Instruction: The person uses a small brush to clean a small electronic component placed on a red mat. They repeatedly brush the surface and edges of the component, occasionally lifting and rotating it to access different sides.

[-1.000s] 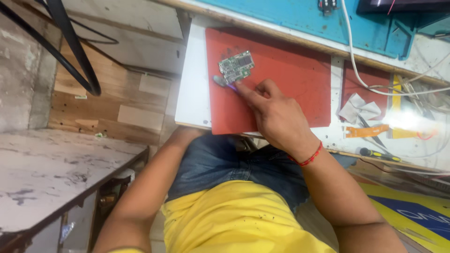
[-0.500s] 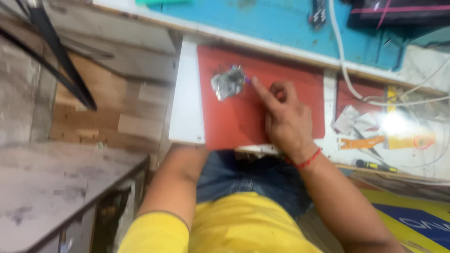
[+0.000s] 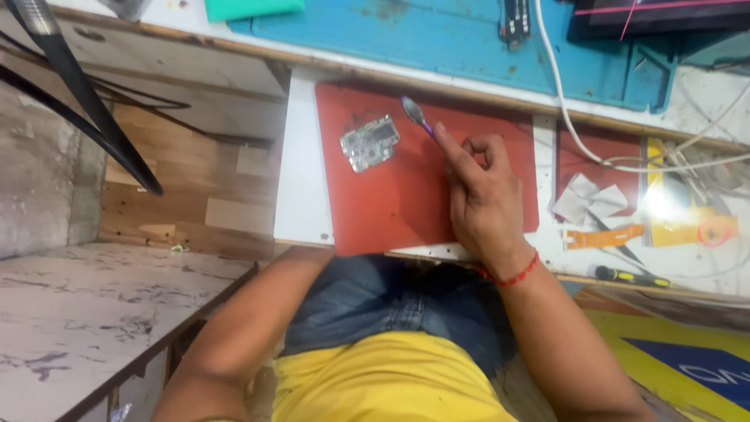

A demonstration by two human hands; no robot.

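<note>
A: Nearest the camera, what showed?

B: A yellow shirt (image 3: 391,383) and blue jeans (image 3: 375,301), with both forearms reaching up toward the worktop (image 3: 301,187). The left forearm ran to the near edge of the red mat (image 3: 406,203) and went under it, so the left hand was hidden; whether its fingers were spread or closed, I could not tell.

A: And the right hand?

B: The right hand (image 3: 484,199) lay on the mat at about three o'clock from the mat's middle, a red thread band (image 3: 512,275) on its wrist. Its fingers were curled in and pinched a small brush (image 3: 416,113) with a purple handle, the forefinger stretched along it. The bristle head pointed to eleven o'clock.

A: Where was the circuit board?

B: The small circuit board (image 3: 369,143) lay flat on the mat, at about nine o'clock from the brush head, near it but apart, and touched by nothing.

A: Farther off?

B: At three o'clock of the mat lay grey paper scraps (image 3: 586,199), an orange strip (image 3: 601,236) and a yellow-handled screwdriver (image 3: 625,275). Beyond, at twelve o'clock, a blue mat (image 3: 437,39) with a white cable (image 3: 562,101) across it.
</note>
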